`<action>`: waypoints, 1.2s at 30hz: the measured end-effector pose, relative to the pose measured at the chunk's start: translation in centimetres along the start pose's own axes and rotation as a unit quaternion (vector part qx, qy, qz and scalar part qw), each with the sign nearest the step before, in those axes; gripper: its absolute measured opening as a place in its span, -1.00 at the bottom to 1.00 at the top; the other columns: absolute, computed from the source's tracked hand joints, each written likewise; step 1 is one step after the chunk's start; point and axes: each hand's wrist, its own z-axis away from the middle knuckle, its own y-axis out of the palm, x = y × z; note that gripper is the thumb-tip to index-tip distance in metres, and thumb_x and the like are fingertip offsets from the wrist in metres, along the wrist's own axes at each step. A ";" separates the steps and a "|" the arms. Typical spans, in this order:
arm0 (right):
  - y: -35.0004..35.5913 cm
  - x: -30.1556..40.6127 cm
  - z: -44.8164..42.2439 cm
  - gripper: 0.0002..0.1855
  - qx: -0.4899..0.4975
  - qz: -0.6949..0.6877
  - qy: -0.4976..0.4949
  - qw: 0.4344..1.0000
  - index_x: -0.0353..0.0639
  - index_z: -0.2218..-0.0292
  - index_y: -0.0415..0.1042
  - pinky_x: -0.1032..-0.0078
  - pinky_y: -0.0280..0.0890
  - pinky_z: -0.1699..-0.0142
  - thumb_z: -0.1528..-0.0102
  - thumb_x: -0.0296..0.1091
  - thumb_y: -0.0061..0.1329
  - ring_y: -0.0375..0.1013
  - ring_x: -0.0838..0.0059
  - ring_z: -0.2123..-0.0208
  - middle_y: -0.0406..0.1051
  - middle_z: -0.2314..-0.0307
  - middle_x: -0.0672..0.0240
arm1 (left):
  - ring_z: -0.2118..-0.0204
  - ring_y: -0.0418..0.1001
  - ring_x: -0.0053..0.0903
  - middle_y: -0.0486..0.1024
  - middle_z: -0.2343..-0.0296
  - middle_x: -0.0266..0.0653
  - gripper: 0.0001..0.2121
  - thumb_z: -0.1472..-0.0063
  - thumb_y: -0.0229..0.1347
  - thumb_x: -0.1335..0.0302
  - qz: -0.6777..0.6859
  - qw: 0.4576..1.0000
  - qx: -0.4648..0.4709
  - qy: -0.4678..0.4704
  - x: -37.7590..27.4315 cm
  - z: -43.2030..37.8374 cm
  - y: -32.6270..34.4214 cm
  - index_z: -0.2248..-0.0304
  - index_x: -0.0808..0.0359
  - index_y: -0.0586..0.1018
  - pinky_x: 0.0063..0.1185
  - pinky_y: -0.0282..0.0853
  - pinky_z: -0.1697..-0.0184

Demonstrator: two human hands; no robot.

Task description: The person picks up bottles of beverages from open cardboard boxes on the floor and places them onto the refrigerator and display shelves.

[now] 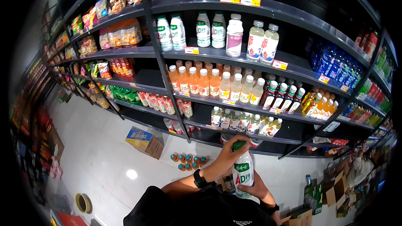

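In front of my chest is a white AD calcium milk drink bottle [243, 171] with a green cap, held upright. My left hand [230, 150] grips it from above, its fingers around the cap. Lower down, my right hand [257, 188] holds the bottle near its base, thumb across the front. Matching green-capped bottles [203, 29] stand in pairs on the upper shelf [213, 51]. Beside them are a purple-labelled bottle [234, 37] and two clear-capped bottles [262, 44] with red and blue print.
Orange juice bottles [203, 83] and dark bottles [281, 95] line the shelf below. On the floor are several teal-capped bottles [188, 160], a carton [144, 141] and a roll of tape [83, 203]. Another person [359, 169] is at the right near an open cardboard box [337, 191].
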 end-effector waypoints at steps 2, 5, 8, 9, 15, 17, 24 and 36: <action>0.1 0.0 0.5 -0.27 -0.030 0.014 0.020 0.999 -0.33 0.01 0.12 0.49 0.23 0.05 0.15 -0.32 0.20 0.35 0.49 0.19 0.36 0.25 0.28 | 0.26 0.40 -0.63 0.38 0.36 -0.33 -0.72 -0.21 0.02 0.41 0.000 0.999 -0.027 -0.023 1.2 0.9 -0.6 0.11 0.28 0.33 -0.66 0.32 0.20; 0.8 0.2 1.3 -0.32 -0.038 -0.008 0.017 0.999 -0.33 0.05 0.17 0.49 0.26 0.09 0.14 -0.30 0.19 0.37 0.49 0.21 0.37 0.27 0.27 | 0.19 0.31 -0.68 0.34 0.27 -0.34 -0.67 -0.19 0.05 0.43 -0.106 0.992 -0.061 -0.005 3.0 3.1 -1.5 0.08 0.27 0.29 -0.67 0.26 0.15; 0.8 0.5 2.1 -0.28 -0.029 0.089 0.052 0.994 -0.37 0.06 0.19 0.48 0.27 0.12 0.17 -0.20 0.21 0.39 0.43 0.22 0.37 0.27 0.21 | 0.14 0.29 -0.63 0.32 0.19 -0.27 -0.57 -0.21 0.02 0.31 -0.095 0.985 -0.085 -0.113 5.0 5.4 -2.6 0.00 0.29 0.21 -0.65 0.25 0.12; 0.7 0.0 2.3 -0.25 -0.037 0.153 0.054 0.986 -0.38 0.07 0.19 0.47 0.28 0.12 0.19 -0.16 0.22 0.40 0.41 0.23 0.38 0.27 0.18 | 0.12 0.29 -0.62 0.32 0.17 -0.26 -0.54 -0.21 0.01 0.27 -0.108 0.974 -0.102 -0.172 5.0 6.1 -2.5 -0.01 0.31 0.21 -0.64 0.24 0.09; 0.6 -1.8 2.2 -0.22 -0.044 0.178 0.045 0.982 -0.39 0.06 0.16 0.46 0.29 0.14 0.19 -0.12 0.22 0.41 0.39 0.22 0.38 0.26 0.11 | 0.15 0.39 -0.55 0.34 0.13 -0.20 -0.51 -0.21 -0.02 0.20 -0.095 0.960 -0.028 -0.262 4.9 8.8 -1.4 -0.02 0.35 0.21 -0.58 0.43 0.29; 0.9 -1.8 1.9 -0.26 -0.055 0.167 0.035 0.984 -0.37 0.08 0.16 0.46 0.31 0.16 0.16 -0.12 0.20 0.41 0.41 0.22 0.39 0.27 0.11 | 0.26 0.44 -0.53 0.40 0.22 -0.15 -0.46 -0.15 0.09 0.23 -0.108 0.979 -0.045 -0.169 6.4 9.5 -2.0 0.01 0.41 0.21 -0.60 0.45 0.33; 0.7 -0.8 -1.8 -0.38 -0.047 0.192 0.001 0.980 -0.35 0.03 0.12 0.50 0.27 0.16 -0.01 -0.17 0.06 0.39 0.45 0.25 0.36 0.26 0.13 | 0.25 0.41 -0.57 0.39 0.24 -0.15 -0.45 -0.16 0.05 0.18 -0.127 0.984 0.003 -0.124 6.9 6.7 -5.7 0.02 0.43 0.20 -0.60 0.42 0.25; 0.3 14.3 -22.5 -0.56 0.030 -0.241 0.064 0.968 -0.27 0.13 0.29 0.42 0.41 0.32 -0.13 -0.07 -0.18 0.49 0.28 0.41 0.45 0.36 0.12 | 0.23 0.36 -0.60 0.35 0.22 -0.26 -0.62 -0.32 -0.21 0.25 -0.037 0.999 -0.017 -0.019 -3.5 2.8 -18.2 -0.03 0.29 0.28 -0.63 0.35 0.21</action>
